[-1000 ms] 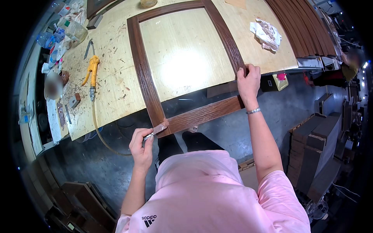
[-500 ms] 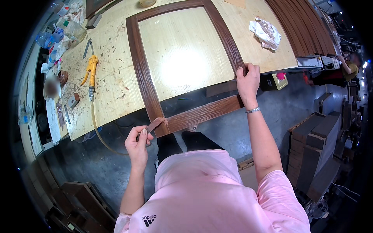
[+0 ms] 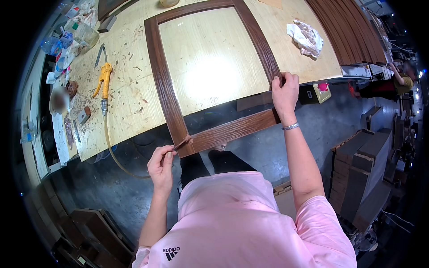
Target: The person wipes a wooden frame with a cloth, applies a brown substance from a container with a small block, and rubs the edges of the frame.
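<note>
A dark brown wooden frame (image 3: 237, 130) lies on the pale workbench, its near end jutting past the edge towards me. My left hand (image 3: 161, 166) pinches a thin, flat putty knife (image 3: 182, 143), seen nearly edge-on. The blade rests against the frame's near left corner joint, where a smear of brown filler (image 3: 189, 139) shows. At the near right corner, my right hand (image 3: 286, 91) has its fingers curled over the frame's side rail and grips it. A bracelet circles my right wrist.
A yellow air blow gun (image 3: 105, 80) with a hose lies on the workbench (image 3: 129, 107) at left. Bottles (image 3: 85, 35) stand at the far left. Crumpled paper (image 3: 305, 39) and stacked brown strips (image 3: 344, 31) lie right. Stacked panels (image 3: 362, 169) stand on the floor; another person (image 3: 393, 82) is beyond.
My left hand has moved slightly right and up, and the putty knife has turned from showing its flat face to nearly edge-on. The frame and my right hand stay in place.
</note>
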A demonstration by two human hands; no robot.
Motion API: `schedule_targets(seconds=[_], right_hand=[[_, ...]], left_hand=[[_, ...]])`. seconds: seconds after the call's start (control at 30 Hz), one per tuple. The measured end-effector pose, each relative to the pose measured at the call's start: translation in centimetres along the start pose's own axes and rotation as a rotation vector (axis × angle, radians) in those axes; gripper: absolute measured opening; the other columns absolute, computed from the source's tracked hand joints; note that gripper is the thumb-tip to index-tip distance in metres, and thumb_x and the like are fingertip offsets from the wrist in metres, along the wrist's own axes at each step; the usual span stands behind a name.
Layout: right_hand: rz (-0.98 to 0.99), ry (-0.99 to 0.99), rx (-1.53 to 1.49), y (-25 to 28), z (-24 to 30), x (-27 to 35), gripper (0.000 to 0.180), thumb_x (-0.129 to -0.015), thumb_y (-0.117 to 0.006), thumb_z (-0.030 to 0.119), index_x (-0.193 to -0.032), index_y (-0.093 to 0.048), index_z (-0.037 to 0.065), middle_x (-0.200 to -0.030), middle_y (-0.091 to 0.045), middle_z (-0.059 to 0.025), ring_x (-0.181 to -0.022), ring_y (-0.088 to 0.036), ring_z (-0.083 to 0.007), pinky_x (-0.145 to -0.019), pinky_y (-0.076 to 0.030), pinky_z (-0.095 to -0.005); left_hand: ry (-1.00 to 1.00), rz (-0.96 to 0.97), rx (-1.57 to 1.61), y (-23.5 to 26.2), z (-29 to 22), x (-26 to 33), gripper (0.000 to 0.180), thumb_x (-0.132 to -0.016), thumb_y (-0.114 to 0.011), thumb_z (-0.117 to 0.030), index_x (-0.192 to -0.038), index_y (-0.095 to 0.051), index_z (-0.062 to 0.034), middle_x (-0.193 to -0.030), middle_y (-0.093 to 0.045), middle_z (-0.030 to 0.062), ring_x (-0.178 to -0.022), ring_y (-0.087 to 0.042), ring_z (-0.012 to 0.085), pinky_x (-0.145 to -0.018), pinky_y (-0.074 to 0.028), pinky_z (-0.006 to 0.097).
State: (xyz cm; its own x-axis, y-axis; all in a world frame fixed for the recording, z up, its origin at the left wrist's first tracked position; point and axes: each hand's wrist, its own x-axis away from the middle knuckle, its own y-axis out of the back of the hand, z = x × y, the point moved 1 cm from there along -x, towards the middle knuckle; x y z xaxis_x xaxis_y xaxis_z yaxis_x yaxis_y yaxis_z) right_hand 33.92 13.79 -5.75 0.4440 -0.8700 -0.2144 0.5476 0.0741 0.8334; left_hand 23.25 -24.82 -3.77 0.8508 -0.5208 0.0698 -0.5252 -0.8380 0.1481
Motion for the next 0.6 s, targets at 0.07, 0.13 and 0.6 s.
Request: schedule_targets(seconds=[0.07, 0.13, 0.6], right_hand=[[-0.001, 0.001, 0.001, -0.05, 0.05, 0.00, 0.027, -0.088, -0.061, 0.024, -0.104, -0.062, 0.001, -0.103, -0.054, -0.0160, -0.102, -0.054, -0.0351, -0.086, -0.048, -0.0458], [-0.001, 0.001, -0.002, -0.02, 0.10, 0.00, 0.027, -0.088, -0.061, 0.023, -0.104, -0.062, 0.001, -0.103, -0.054, -0.0160, -0.101, -0.054, -0.0351, -0.086, -0.048, -0.0457], [-0.002, -0.008, -0.007, 0.20, 0.49, 0.07, 0.027, -0.088, -0.061, 0.023, -0.103, -0.062, 0.000, -0.103, -0.054, -0.0168, -0.101, -0.055, -0.0356, -0.086, -0.047, -0.0459]], left_hand=[[0.001, 0.005, -0.014, -0.01, 0.20, 0.00, 0.011, -0.097, -0.057, -0.001, -0.103, -0.066, 0.0035, -0.090, -0.061, 0.0051, -0.083, -0.059, 0.0105, -0.075, -0.046, 0.022], [0.002, 0.013, -0.026, 0.01, 0.43, 0.05, 0.011, -0.098, -0.057, -0.002, -0.104, -0.065, 0.0027, -0.092, -0.061, 0.0042, -0.083, -0.058, 0.0094, -0.075, -0.045, 0.021], [-0.195, 0.001, -0.304, -0.19, -0.19, -0.11, 0.011, -0.092, -0.061, -0.002, -0.101, -0.065, 0.0022, -0.093, -0.062, 0.0116, -0.086, -0.061, 0.0214, -0.077, -0.048, 0.030]])
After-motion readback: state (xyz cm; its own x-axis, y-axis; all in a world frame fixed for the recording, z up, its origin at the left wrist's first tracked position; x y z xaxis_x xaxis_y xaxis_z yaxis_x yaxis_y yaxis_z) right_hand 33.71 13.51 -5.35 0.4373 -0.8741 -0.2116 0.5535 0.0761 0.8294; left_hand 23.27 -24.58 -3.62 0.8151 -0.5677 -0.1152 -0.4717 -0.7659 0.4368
